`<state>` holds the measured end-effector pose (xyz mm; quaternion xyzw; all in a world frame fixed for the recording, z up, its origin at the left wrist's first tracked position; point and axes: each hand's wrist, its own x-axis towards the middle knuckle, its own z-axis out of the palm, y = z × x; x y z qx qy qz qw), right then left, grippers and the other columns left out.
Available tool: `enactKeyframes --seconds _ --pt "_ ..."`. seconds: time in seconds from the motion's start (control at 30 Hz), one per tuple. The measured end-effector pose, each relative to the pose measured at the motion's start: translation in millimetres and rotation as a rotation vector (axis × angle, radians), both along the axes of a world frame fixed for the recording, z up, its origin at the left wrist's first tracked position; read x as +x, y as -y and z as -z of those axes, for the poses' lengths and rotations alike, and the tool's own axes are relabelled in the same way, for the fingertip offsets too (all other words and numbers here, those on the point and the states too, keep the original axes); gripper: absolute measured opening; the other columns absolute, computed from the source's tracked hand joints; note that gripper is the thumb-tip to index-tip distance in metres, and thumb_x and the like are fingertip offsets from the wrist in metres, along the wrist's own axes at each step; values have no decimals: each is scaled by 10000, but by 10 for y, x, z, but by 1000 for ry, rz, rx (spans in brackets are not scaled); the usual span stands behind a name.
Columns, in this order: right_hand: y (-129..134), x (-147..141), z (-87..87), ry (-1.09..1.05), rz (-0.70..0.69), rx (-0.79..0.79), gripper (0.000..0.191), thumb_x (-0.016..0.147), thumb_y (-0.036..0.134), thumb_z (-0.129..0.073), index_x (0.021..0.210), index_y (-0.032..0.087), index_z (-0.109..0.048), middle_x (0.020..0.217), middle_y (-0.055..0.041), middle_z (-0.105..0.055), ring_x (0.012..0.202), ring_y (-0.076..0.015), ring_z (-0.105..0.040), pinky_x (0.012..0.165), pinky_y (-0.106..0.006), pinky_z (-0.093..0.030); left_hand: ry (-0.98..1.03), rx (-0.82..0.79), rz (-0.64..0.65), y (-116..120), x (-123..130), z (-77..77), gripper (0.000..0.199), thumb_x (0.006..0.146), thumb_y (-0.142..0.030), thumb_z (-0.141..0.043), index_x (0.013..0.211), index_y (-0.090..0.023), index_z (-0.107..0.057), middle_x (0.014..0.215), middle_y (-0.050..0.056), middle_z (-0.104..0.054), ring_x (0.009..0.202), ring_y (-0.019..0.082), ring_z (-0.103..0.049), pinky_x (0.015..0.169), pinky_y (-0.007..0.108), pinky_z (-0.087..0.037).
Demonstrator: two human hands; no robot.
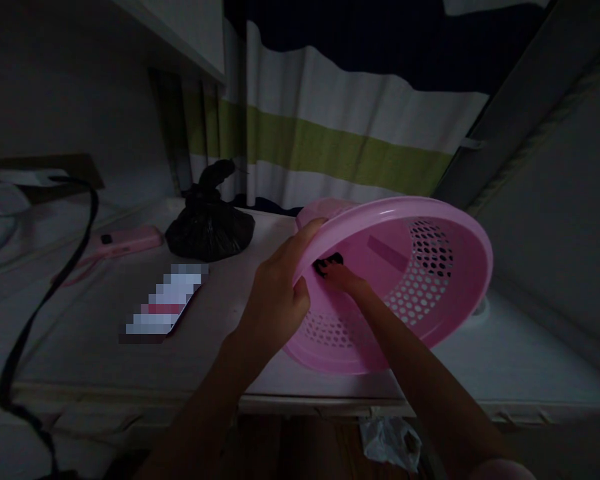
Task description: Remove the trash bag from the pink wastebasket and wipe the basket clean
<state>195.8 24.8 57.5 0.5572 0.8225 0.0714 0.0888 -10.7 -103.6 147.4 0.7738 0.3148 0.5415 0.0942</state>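
A pink plastic basket (473, 230) with rows of round holes in its wall lies tipped on the desk, its mouth turned towards me. My left hand (283, 287) is closed around the left side of its rim, thumb on the near side and fingers behind. Reaching into the basket, my right hand (343, 277) presses a small dark black thing (336, 258) against the inner wall. It looks soft like a cloth, but the dim light hides its kind. The right fingertips are partly lost against it.
A knotted black plastic bag (210, 230) stands at the back left. Nearby lie a phone with a lit screen (167, 300) and a pink device (130, 240). A black cord (45, 300) hangs over the left front edge. Below the desk is a clear plastic bag (390, 440); behind hangs a striped curtain (350, 147).
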Motion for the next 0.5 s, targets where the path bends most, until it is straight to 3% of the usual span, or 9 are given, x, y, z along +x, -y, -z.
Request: enactKeyframes --seconds 0.17,0.5 --pt "89 -9 1 -48 -37 -25 484 867 145 -369 1349 158 -413 1358 -138 -467 1219 -230 -469 999 -362 -359 5 5 -17 -8 -3 16 728 653 45 -375 1314 -259 -388 1311 2 -527 1180 169 -507 1023 329 -392" --pt "512 0 -34 -206 -104 -99 471 860 163 -405 1328 188 -450 1371 -108 -456 1197 -226 -496 980 -359 -399 35 -22 -21 7 -25 30 762 647 59 -366 1334 -268 -386 1366 -7 -472 1231 184 -458 1076 384 -331"
